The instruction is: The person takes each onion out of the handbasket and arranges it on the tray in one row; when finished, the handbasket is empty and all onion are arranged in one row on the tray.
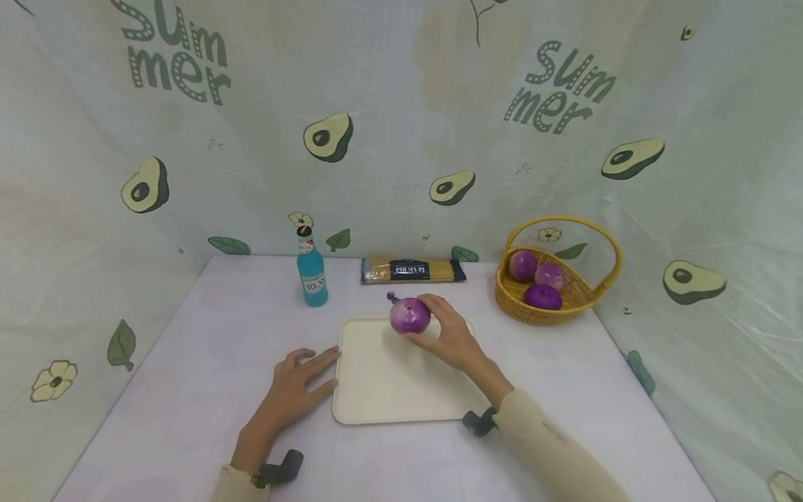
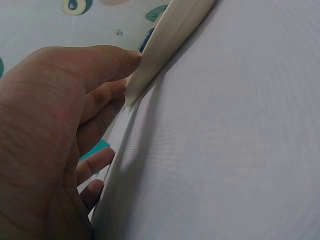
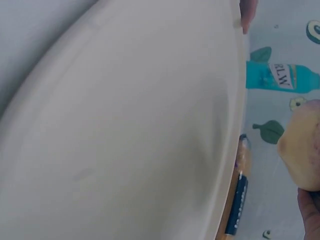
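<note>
Over the far part of a cream tray [image 1: 395, 380], my right hand [image 1: 454, 341] holds a red onion [image 1: 410, 316] between thumb and fingers. In the right wrist view, the pale underside of the onion [image 3: 302, 150] shows at the right edge, beside a bit of the hand [image 3: 311, 217]. My left hand [image 1: 295, 390] is at the tray's left side, its fingertips touching the rim. From the left wrist, the left hand [image 2: 55, 115] has fairly straight fingers against the tray's rim [image 2: 160, 55], the lower fingers off it.
Behind the tray stand a bottle of blue drink [image 1: 312, 275] and a packet of pasta [image 1: 410, 270] lying flat. At the back right, a wicker basket [image 1: 530, 314] with a tall handle holds three more purple onions. Printed cloth walls [image 1: 389, 84] enclose the table.
</note>
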The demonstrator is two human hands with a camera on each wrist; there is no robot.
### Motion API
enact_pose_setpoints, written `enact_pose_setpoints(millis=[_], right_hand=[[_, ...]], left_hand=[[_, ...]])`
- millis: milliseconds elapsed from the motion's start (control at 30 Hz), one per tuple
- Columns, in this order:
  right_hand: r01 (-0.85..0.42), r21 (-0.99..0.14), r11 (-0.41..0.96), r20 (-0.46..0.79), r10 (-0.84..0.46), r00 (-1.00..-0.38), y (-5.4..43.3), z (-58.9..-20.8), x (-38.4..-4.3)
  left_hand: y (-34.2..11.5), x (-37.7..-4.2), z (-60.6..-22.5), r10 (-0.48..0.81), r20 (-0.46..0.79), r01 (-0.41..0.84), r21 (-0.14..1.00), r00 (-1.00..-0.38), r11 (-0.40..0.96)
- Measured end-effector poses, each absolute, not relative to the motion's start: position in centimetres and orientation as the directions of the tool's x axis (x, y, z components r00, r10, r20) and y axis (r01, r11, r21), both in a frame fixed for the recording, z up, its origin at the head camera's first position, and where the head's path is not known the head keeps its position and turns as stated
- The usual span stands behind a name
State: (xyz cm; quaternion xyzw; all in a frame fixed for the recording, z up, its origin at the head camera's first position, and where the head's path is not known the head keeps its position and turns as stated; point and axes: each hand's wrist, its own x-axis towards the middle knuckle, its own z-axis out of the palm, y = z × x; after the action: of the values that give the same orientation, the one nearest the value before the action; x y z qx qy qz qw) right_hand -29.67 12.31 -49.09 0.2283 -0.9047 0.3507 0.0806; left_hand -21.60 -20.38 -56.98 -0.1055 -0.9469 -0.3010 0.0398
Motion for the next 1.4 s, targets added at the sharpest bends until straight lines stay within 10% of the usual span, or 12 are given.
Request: enact_pose_setpoints(millis=[1400], right_hand=[[-0.508, -0.629, 0.588, 0.309, -0.411, -0.858, 7.0, -49.9, -30.0]], left_hand=[[-20.3, -21.8, -57.0, 0.183, 0.131, 0.225, 0.543, -0.974, 0.809]])
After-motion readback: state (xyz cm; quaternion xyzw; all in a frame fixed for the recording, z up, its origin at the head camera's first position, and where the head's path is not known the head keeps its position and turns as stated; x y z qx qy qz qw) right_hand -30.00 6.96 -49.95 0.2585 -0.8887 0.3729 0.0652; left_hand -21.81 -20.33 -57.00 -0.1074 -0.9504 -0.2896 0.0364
